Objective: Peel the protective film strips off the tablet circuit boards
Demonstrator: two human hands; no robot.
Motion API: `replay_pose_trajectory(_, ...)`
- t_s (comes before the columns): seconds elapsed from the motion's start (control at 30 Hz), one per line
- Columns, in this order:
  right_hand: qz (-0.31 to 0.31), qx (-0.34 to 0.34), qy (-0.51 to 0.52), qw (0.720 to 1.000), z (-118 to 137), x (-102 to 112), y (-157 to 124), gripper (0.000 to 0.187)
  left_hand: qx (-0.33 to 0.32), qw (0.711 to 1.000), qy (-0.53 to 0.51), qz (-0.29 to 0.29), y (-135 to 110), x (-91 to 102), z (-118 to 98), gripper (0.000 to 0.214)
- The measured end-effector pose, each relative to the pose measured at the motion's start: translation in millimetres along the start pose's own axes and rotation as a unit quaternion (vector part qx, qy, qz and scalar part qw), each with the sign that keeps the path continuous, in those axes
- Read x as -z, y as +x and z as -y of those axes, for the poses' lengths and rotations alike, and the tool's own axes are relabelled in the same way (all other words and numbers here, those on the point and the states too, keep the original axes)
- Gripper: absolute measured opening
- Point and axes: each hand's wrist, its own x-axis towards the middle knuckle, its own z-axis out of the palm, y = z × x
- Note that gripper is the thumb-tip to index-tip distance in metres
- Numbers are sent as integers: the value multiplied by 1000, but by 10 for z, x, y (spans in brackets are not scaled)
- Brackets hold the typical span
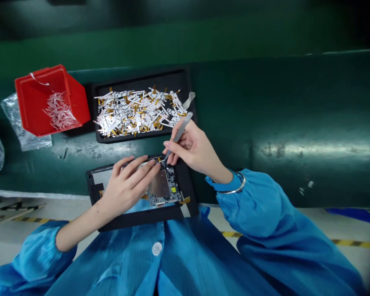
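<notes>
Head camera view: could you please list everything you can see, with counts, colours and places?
bench: 1, green, under everything
bin: 1, red, far left on bench
film scraps: many, clear, in bin
bags: 2, clear, left of bin
tray: 1, black, beside bin
strips: many, silver and gold, in tray
frame: 1, black, nearest the person
circuit board: 1, dark, in frame
tweezers: 1, grey, in right hand
left hand: 1, on circuit board
right hand: 1, above frame
sleeves: 2, blue, on both arms
</notes>
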Motion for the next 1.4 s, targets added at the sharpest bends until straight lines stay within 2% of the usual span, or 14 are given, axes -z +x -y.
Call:
replay_pose_trajectory(0.1, 1, -3, 3, 1000, -1, 4, 6, 36, 5, 1000, -8, -1, 12, -10, 7, 47)
replay_pose_trajectory(0.27, 2, -3, 6, 1000, -5, 4, 10, 35, -20, 1000, 22, 1, 3, -8, 42, 36)
replay_pose_trajectory(0.5, 9, -10, 9, 1000, -12, 3, 32, 37, -110, 991, 13, 77, 64, 136, 232, 39)
replay_pose_trajectory(0.67, 6, 5, 13, 1000, -42, -26, 49, 36, -116, 991, -35, 52, 79, 78, 339, 39)
replay_pose_trajectory(0.77, -22, 25, 7, 999, -7, -27, -2, 34, -100, 993, -51, 39, 37, 40, 338, 40)
replay_pose_trajectory(0.87, -96, 79, -20, 992, 94, 42, -254, 29, -88, 994, -28, 51, 13, 83, 270, 42)
replay_pose_trajectory(0.93, -133, 91, -45, 986, 178, 105, -559, 39, -84, 995, -9, 52, 33, 135, 193, 39)
replay_pose_trajectory(0.97, -141, 71, -55, 986, 214, 125, -739, 43, -82, 996, -5, 47, 56, 157, 148, 33)
replay_pose_trajectory(1.03, -128, -19, -86, 988, 253, 117, -1109, 39, -81, 996, -13, 30, 127, 180, 49, 23)
replay_pose_trajectory(1.17, -139, -140, -119, 973, 125, -123, -1660, 23, -131, 988, -73, 37, 311, 109, -121, 30)
replay_pose_trajectory(1.3, -189, -200, -58, 960, -98, -424, -1823, 33, -154, 976, -136, 70, 417, -18, -149, 28)
replay_pose_trajectory(1.4, -201, -217, 18, 955, -176, -505, -1807, 40, -143, 969, -183, 79, 415, -60, -106, 24)
